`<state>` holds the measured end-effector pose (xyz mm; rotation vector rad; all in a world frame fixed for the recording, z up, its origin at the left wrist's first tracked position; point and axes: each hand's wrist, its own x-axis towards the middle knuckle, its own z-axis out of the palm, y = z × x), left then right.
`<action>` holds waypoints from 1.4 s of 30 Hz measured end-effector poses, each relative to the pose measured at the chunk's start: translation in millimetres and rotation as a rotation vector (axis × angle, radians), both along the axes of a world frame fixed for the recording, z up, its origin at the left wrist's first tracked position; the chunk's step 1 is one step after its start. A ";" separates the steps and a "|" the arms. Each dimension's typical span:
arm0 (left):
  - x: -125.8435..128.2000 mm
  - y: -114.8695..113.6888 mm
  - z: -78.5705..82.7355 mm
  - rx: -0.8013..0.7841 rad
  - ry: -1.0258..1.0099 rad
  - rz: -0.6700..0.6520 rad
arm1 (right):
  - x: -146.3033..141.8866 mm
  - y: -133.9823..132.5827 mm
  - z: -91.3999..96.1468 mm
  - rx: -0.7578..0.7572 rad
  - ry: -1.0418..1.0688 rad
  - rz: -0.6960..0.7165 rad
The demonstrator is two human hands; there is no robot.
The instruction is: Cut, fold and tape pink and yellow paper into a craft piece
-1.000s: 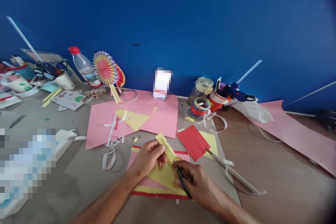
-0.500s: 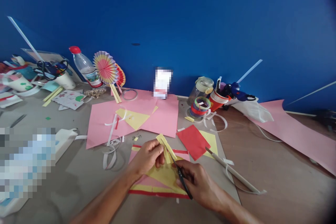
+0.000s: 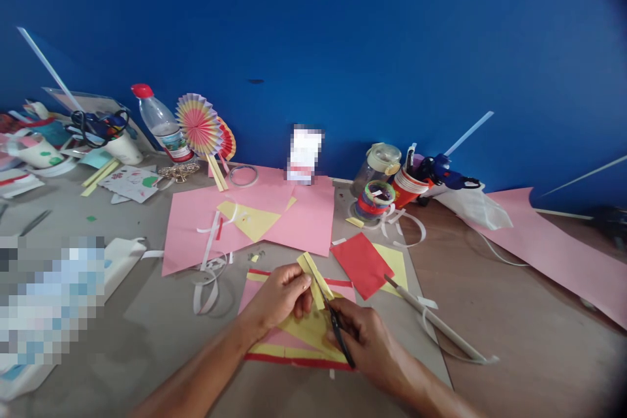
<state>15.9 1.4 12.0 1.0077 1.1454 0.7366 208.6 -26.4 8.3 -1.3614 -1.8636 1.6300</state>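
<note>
left hand [image 3: 281,294] is closed to a tight pinch, thumb and fingertips clamped on the narrow yellow paper strip [image 3: 316,274], which rises at a slant just past its fingertips. seen from the head view, the strip looks doubled, two bands side by side; whether it is folded or slit i cannot tell. right hand [image 3: 367,343], just beside the left and nearer the body, is curled shut round the black-handled scissors [image 3: 343,343], and the thin blades run up from it to the strip. how far apart the blades stand is too fine to make out. holding the strip lifted and pinched close to the blades seems meant to keep the thin paper stiff where the metal meets it.

under both hands lies a yellow paper sheet [image 3: 306,330] on a pink paper sheet edged with red bands [image 3: 294,360], flat on the grey table [image 3: 147,313]. just beyond the right hand a red paper square [image 3: 361,264] lies, and a long white rolled stick [image 3: 435,323] lies off to that hand's outer side. past the left hand's fingertips spreads a large pink paper sheet [image 3: 304,215]; curled white paper strips [image 3: 208,281] sit to its outer side. far beyond both hands, by the blue wall [image 3: 343,46], stand a stack of coloured tape rolls [image 3: 375,199], a pleated paper fan [image 3: 198,124] and a clear plastic bottle with a red cap [image 3: 161,124].
</note>
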 end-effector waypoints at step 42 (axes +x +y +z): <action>-5.3 3.7 4.6 -0.034 0.000 0.007 | 0.8 8.8 18.4 -0.311 0.248 -0.007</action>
